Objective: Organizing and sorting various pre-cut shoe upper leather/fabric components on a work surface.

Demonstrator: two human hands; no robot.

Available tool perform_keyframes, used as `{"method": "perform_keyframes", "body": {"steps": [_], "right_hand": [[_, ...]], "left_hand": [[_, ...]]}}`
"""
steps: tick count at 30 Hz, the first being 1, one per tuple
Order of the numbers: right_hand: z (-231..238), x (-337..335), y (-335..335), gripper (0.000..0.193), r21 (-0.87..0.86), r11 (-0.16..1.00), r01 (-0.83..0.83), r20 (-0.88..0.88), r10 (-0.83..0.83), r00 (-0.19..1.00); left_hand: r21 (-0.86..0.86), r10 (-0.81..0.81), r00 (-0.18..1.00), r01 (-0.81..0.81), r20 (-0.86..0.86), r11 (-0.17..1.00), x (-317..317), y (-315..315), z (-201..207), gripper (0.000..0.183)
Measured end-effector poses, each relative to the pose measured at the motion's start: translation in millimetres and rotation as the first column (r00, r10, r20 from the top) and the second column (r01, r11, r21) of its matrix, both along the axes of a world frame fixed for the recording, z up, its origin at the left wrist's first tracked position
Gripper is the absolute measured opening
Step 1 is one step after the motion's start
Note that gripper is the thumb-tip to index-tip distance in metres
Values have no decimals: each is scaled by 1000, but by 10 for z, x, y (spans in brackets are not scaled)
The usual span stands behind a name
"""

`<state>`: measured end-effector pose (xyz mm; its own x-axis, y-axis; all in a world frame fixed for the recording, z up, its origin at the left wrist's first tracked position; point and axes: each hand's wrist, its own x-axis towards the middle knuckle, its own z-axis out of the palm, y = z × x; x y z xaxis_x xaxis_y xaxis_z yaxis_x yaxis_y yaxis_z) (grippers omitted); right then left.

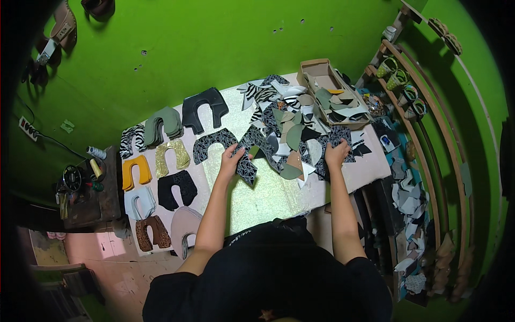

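My left hand (229, 160) is closed on a black-and-white line-patterned cut piece (247, 173), thumb on top, at the left edge of a scrap pile. On the pile's right side, my right hand (336, 153) pinches another piece of the same patterned material (339, 135). Between my hands lies the heap of offcuts, with olive-green half-rounds (294, 137), zebra-print scraps (263, 93) and white and tan bits. Just beyond my left hand, a U-shaped patterned stack (213, 140) rests on the table. How far the held pieces extend under the scraps is hidden.
Stacked U-shaped cutouts stand at left: black (206, 107), green (163, 124), gold (173, 158), yellow (137, 172), leopard-print (153, 234). An open cardboard box (316, 68) of scraps sits at the back right. A sewing machine (72, 177) is far left; a wooden rack (424, 129) with sandals is right.
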<state>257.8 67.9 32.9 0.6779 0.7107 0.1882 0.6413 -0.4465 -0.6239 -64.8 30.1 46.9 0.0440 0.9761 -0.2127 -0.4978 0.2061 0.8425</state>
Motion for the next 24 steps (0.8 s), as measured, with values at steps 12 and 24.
{"method": "perform_keyframes", "body": {"steps": [12, 24], "right_hand": [[54, -1027, 11, 35, -37, 674, -738, 215, 727, 652], [-252, -1242, 108, 35, -481, 273, -833, 185, 960, 208]], "left_hand": [[-129, -456, 867, 438, -202, 890, 72, -148, -168, 24], [-284, -477, 797, 391, -371, 875, -49, -337, -233, 18]]}}
